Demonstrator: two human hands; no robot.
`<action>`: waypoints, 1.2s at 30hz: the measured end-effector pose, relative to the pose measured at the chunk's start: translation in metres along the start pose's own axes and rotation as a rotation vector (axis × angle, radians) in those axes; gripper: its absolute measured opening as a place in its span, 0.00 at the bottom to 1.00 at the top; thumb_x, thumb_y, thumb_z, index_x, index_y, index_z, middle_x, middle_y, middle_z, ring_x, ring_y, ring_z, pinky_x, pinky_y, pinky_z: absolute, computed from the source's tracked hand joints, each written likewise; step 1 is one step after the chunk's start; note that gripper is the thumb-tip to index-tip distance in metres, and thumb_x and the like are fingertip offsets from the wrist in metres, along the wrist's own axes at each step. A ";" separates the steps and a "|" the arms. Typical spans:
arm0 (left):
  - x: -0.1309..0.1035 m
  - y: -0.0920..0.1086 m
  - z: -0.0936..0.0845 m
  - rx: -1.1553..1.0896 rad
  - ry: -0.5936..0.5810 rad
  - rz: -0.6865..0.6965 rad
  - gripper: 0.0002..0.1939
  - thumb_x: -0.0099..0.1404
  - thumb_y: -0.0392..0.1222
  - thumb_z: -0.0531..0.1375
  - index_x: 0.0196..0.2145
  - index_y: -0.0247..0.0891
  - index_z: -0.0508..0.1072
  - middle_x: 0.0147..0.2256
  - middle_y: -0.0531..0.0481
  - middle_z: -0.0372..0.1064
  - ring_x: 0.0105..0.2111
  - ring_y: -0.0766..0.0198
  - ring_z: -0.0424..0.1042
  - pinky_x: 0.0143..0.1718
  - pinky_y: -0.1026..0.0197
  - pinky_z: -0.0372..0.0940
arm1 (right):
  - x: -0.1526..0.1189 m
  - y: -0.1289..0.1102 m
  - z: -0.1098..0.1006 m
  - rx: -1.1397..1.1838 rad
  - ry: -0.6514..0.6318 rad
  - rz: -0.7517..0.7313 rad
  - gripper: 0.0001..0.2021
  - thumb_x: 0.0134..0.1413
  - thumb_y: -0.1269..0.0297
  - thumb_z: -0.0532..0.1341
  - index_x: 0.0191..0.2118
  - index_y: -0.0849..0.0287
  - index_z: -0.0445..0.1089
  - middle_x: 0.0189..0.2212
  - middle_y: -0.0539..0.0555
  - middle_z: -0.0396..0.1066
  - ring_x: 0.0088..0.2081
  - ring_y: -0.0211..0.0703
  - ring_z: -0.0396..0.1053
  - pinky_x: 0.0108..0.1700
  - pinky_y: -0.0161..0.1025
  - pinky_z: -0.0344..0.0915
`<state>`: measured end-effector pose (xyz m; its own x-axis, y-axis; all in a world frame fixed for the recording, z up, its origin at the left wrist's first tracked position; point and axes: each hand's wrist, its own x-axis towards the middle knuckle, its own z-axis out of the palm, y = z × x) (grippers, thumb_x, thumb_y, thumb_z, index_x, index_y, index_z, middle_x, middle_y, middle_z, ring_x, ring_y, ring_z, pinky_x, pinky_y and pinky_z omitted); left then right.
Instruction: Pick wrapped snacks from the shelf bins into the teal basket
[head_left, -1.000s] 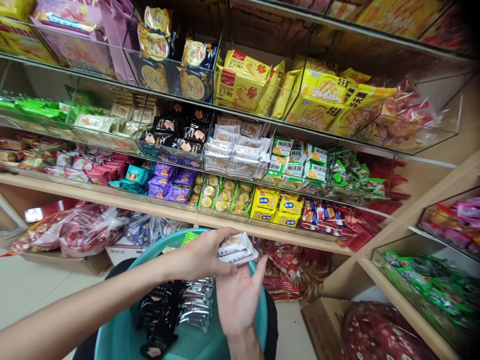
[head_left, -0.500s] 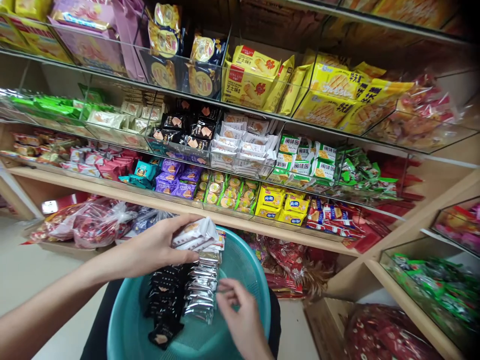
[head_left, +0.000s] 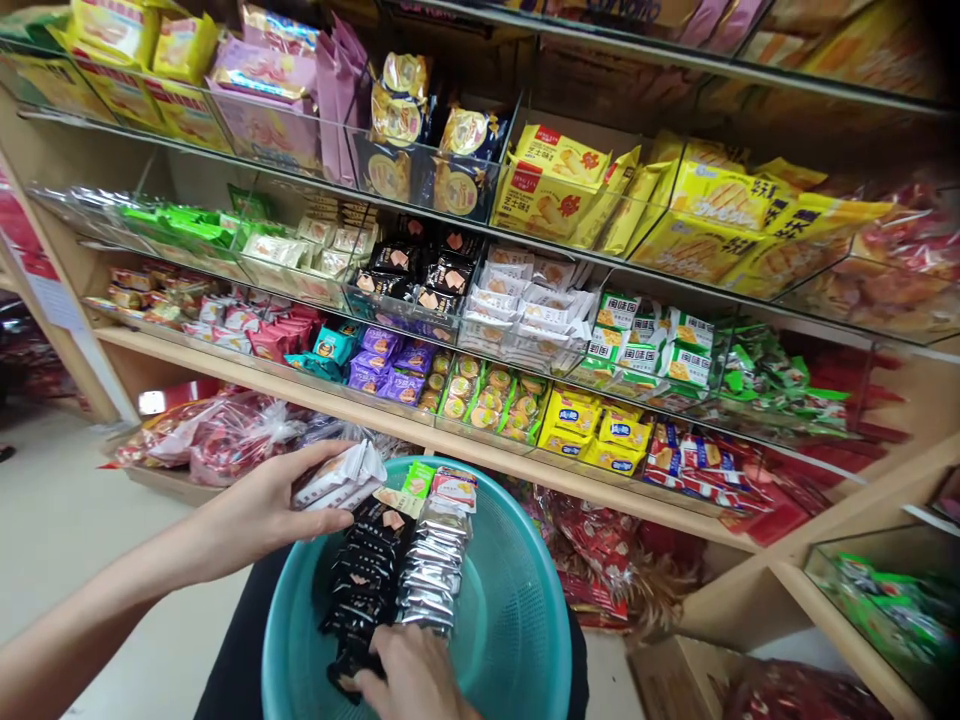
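Note:
A stack of white snack packets (head_left: 345, 478) is pinched between the thumb and fingers of my left hand (head_left: 292, 505), held over the basket's far left rim. Inside the teal plastic basket (head_left: 517, 600) lie two rows side by side: black snack packets (head_left: 367, 560) and silver-backed packets (head_left: 431, 570). A white and red packet (head_left: 454, 487) and a small green one (head_left: 418, 480) top the far ends. My right hand (head_left: 416, 670) is at the near end of the rows, fingers curled and thumb against the last black packets; its grip is partly hidden.
Shelves ahead have clear dividers with packaged snacks, including white packets (head_left: 517, 305), black packets (head_left: 420, 265) and yellow packets (head_left: 592, 430). Red bagged goods (head_left: 232, 435) sit below on the left. A cardboard box (head_left: 675, 675) stands on the floor at right.
My right hand has moved from beside the silver row to the near end of the black row. My left hand still holds the white packets, now further left of the rows. The view has shifted.

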<state>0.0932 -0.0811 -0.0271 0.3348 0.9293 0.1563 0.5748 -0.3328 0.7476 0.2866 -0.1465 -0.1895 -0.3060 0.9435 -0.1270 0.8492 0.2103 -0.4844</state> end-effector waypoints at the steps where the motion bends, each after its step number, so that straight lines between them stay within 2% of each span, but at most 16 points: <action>1: -0.002 -0.003 0.000 -0.009 -0.011 -0.008 0.33 0.55 0.54 0.64 0.55 0.40 0.63 0.53 0.45 0.67 0.52 0.48 0.66 0.48 0.55 0.67 | 0.002 0.000 0.002 -0.020 0.012 -0.011 0.09 0.48 0.63 0.62 0.35 0.58 0.75 0.33 0.64 0.77 0.36 0.64 0.74 0.34 0.48 0.65; 6: -0.013 -0.019 -0.001 0.014 -0.024 -0.043 0.35 0.56 0.55 0.63 0.58 0.41 0.60 0.56 0.45 0.63 0.54 0.46 0.62 0.49 0.55 0.66 | 0.004 -0.002 0.002 -0.148 0.022 -0.108 0.08 0.51 0.68 0.59 0.34 0.59 0.75 0.32 0.63 0.77 0.33 0.62 0.74 0.27 0.43 0.57; 10: -0.017 -0.028 0.002 0.026 0.005 -0.059 0.35 0.56 0.56 0.62 0.58 0.40 0.60 0.57 0.44 0.61 0.56 0.46 0.61 0.52 0.54 0.64 | -0.001 -0.006 -0.017 -0.099 -0.020 -0.139 0.08 0.52 0.68 0.58 0.29 0.60 0.75 0.30 0.61 0.77 0.30 0.55 0.73 0.26 0.41 0.50; 13: -0.017 -0.034 0.003 0.011 0.029 -0.059 0.36 0.55 0.56 0.63 0.57 0.39 0.61 0.57 0.43 0.61 0.56 0.45 0.61 0.54 0.51 0.62 | -0.003 -0.007 -0.051 0.149 0.022 -0.121 0.14 0.53 0.67 0.57 0.19 0.59 0.71 0.22 0.55 0.74 0.26 0.44 0.67 0.27 0.40 0.47; 15: -0.018 -0.038 0.002 0.002 0.037 -0.071 0.36 0.55 0.56 0.63 0.58 0.39 0.60 0.58 0.43 0.60 0.57 0.45 0.60 0.54 0.52 0.62 | -0.001 -0.006 -0.080 0.417 0.044 -0.123 0.16 0.51 0.66 0.57 0.14 0.59 0.65 0.15 0.48 0.65 0.23 0.37 0.61 0.27 0.37 0.48; 17: -0.018 -0.043 0.000 -0.005 0.034 -0.077 0.36 0.56 0.55 0.62 0.59 0.40 0.59 0.58 0.44 0.59 0.57 0.45 0.59 0.53 0.53 0.63 | 0.006 -0.003 -0.105 0.666 -0.007 -0.033 0.15 0.51 0.64 0.57 0.15 0.59 0.65 0.14 0.46 0.59 0.19 0.34 0.56 0.24 0.35 0.49; 20: -0.020 -0.047 0.001 -0.021 0.040 -0.077 0.35 0.57 0.54 0.62 0.58 0.41 0.59 0.58 0.45 0.60 0.57 0.46 0.60 0.52 0.55 0.64 | 0.025 0.002 -0.124 0.870 0.056 0.051 0.14 0.50 0.57 0.59 0.21 0.61 0.70 0.17 0.47 0.64 0.18 0.32 0.57 0.23 0.33 0.52; 23: -0.023 -0.048 0.007 -0.050 0.016 -0.090 0.35 0.57 0.54 0.62 0.58 0.39 0.59 0.57 0.43 0.61 0.55 0.47 0.62 0.51 0.55 0.65 | 0.045 0.007 -0.119 1.008 0.213 0.122 0.16 0.46 0.52 0.63 0.24 0.63 0.72 0.15 0.48 0.66 0.16 0.31 0.57 0.21 0.32 0.50; 26: -0.025 -0.049 0.013 -0.072 -0.068 -0.110 0.34 0.59 0.52 0.60 0.59 0.39 0.57 0.57 0.43 0.61 0.54 0.50 0.64 0.53 0.55 0.63 | 0.060 0.010 -0.102 1.089 0.298 0.190 0.19 0.42 0.49 0.64 0.25 0.64 0.71 0.12 0.48 0.64 0.15 0.30 0.56 0.19 0.30 0.49; 31: -0.029 -0.053 0.019 -0.046 -0.109 -0.158 0.37 0.58 0.49 0.60 0.62 0.42 0.53 0.60 0.47 0.57 0.56 0.53 0.61 0.55 0.55 0.61 | 0.070 0.008 -0.084 1.152 0.314 0.236 0.19 0.41 0.48 0.63 0.27 0.63 0.70 0.12 0.47 0.63 0.14 0.29 0.54 0.17 0.29 0.48; 36: -0.030 -0.056 0.017 0.008 -0.086 -0.128 0.35 0.58 0.50 0.60 0.60 0.40 0.56 0.54 0.45 0.66 0.50 0.52 0.67 0.50 0.55 0.65 | 0.058 0.002 -0.081 1.178 0.276 0.238 0.16 0.45 0.51 0.61 0.27 0.62 0.68 0.13 0.47 0.63 0.14 0.29 0.55 0.18 0.29 0.46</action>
<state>0.0633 -0.0928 -0.0847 0.3207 0.9472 0.0041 0.6224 -0.2140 0.7529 0.3050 -0.0710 -0.1278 0.0254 0.9793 -0.2007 -0.0781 -0.1982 -0.9771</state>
